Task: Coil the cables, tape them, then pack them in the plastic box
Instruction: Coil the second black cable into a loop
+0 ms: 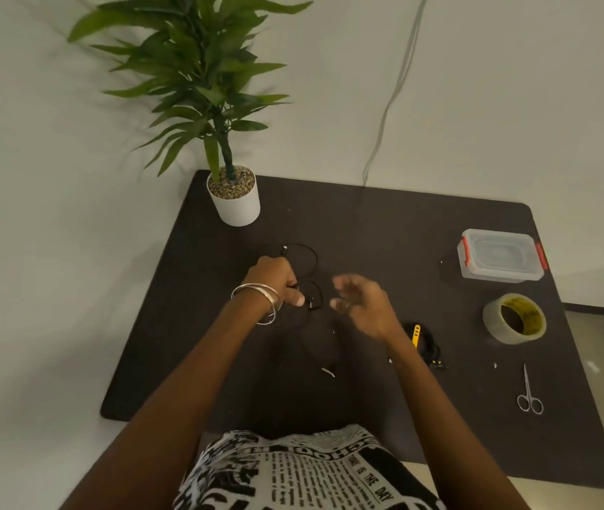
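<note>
**Thin black cable held in the left fist above a dark mat**

Head view: A matte, dark brown mat (pixel 385 222) with rounded corners covers the work surface, and everything else is placed against it. Near the mat's centre the left hand (pixel 273 283) is clenched around a thin black cable (pixel 306 268). The cable is smooth and wiry; one loop arcs out beyond the fist toward the far edge of the mat, with a small plug at its end, and a second loop curls just beside the thumb. Thin silver bangles (pixel 262 298) circle the left wrist. The right hand (pixel 361 307), blurred, is open with fingers spread, just beside the cable loops and holding nothing.

Toward the mat's right edge stands the plastic box (pixel 501 257), clear and rectangular with rounded corners, its lid on and red clips at both ends. Nearer the person from the box lies a roll of clear tape (pixel 514 318) with a yellow printed core. Near the mat's right front sit small steel scissors (pixel 528 395), closed. A bundled black cable (pixel 427 344) with a yellow strap lies partly behind the right forearm. At the mat's far left corner a leafy potted plant (pixel 234 198) stands in a smooth white pot topped with gravel.
</note>
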